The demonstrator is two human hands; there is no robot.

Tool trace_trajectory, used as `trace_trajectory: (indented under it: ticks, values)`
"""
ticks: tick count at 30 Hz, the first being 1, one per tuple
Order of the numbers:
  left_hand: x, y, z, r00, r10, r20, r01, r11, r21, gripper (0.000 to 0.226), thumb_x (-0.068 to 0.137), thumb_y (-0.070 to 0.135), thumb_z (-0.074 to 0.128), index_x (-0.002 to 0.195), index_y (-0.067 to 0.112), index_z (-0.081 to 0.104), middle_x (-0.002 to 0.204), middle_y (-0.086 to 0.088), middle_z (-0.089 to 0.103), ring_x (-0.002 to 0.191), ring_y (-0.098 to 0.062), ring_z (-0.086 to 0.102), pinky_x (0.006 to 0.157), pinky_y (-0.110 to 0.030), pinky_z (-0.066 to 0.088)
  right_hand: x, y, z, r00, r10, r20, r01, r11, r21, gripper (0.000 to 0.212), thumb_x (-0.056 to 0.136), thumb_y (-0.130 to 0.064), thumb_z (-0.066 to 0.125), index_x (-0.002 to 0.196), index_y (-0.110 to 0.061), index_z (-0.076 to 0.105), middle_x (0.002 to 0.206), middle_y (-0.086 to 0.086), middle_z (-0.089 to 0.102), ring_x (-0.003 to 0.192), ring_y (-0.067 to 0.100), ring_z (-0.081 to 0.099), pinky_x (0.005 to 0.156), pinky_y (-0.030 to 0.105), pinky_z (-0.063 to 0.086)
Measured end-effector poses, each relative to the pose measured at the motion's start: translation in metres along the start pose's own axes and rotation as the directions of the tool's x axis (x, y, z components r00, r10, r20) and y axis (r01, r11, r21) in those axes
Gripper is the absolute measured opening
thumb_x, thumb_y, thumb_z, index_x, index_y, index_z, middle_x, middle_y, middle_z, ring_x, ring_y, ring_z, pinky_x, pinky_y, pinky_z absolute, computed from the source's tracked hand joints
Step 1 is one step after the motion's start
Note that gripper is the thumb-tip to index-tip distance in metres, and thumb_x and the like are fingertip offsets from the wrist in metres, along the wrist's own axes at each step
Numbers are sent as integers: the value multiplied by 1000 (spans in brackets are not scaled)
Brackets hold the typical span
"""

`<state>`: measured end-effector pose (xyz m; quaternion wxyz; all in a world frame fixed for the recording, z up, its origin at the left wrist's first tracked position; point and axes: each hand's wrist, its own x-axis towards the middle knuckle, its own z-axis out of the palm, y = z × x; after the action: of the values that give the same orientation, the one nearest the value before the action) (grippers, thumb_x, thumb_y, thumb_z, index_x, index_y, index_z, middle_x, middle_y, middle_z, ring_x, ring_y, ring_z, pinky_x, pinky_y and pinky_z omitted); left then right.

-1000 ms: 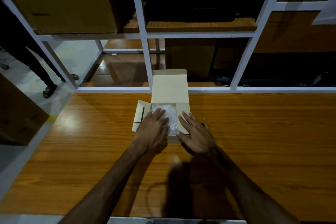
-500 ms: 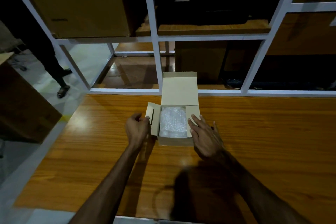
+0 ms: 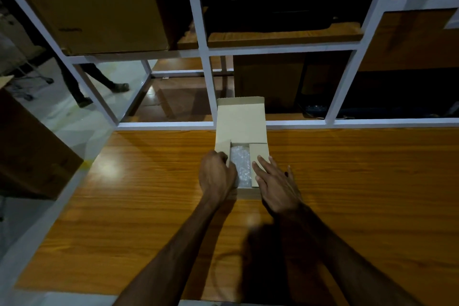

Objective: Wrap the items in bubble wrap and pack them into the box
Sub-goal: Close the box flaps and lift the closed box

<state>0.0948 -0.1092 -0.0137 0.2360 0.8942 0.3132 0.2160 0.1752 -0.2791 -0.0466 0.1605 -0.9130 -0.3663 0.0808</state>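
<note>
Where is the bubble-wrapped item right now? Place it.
In the head view, the bubble-wrapped item lies inside the small cardboard box at the table's centre, between the left hand and right hand.

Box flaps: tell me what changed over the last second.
The left hand left the bubble-wrapped item, gripped the left side flap and folded it inward. The right hand now presses the right side flap flat with straight fingers. The box and upright lid stayed put.

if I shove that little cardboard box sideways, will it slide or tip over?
The box sits low and flat on the glossy wooden table, so it would probably slide. Its raised lid may wobble. Holding only bubble wrap, it likely feels light.
</note>
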Motion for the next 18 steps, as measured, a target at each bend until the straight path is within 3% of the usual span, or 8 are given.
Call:
trace_trajectory:
  ticks: [2,6,8,11,13,15,18]
  values:
    - [-8,-5,4,997,81,10,-81,993,86,22,97,36,64,86,19,72,93,2,63,94,-15,57,80,-34,52,-2,0,-1,1000,-8,-16,8,1000,11,51,112,-41,26,163,-37,23,172,-15,5,160,16,-3,124,62,-1]
    - [-6,-28,4,981,189,36,-189,982,-18,22,103,25,62,98,13,79,93,-6,64,95,-22,54,79,-39,44,-2,2,1,999,-19,-40,22,998,56,49,112,-38,30,161,-36,29,172,-13,12,160,16,1,124,62,2]
    - [1,-40,3,978,192,81,-183,977,-107,18,99,25,68,98,13,81,89,-5,70,88,-20,60,81,-42,50,2,3,2,996,2,-88,11,990,141,45,111,-34,37,156,-36,42,169,-13,24,159,16,10,125,60,7]
    - [14,-43,0,980,122,156,-85,971,-226,14,91,27,79,98,15,82,91,1,78,84,-12,71,80,-42,61,11,7,4,980,25,-195,24,969,244,36,107,-28,52,140,-35,62,157,-11,47,150,17,32,120,57,28]
    - [21,-37,-2,978,53,204,-11,979,-204,29,85,24,87,111,12,80,111,-3,78,100,-17,72,84,-38,62,19,12,5,970,36,-241,38,955,295,29,103,-28,60,128,-35,71,145,-12,57,138,13,44,112,54,38]
    - [29,-37,1,972,61,229,-30,990,-138,46,80,24,91,121,11,76,122,-6,75,110,-21,69,89,-41,62,28,16,6,961,67,-269,39,928,370,21,99,-29,67,116,-36,77,133,-15,61,126,10,50,105,53,43]
    - [40,-42,5,962,-5,273,36,993,-110,75,68,39,93,135,27,62,133,1,61,123,-18,55,98,-44,57,41,16,2,956,199,-217,-45,826,562,13,91,-31,77,101,-39,77,118,-17,54,114,8,51,100,50,51]
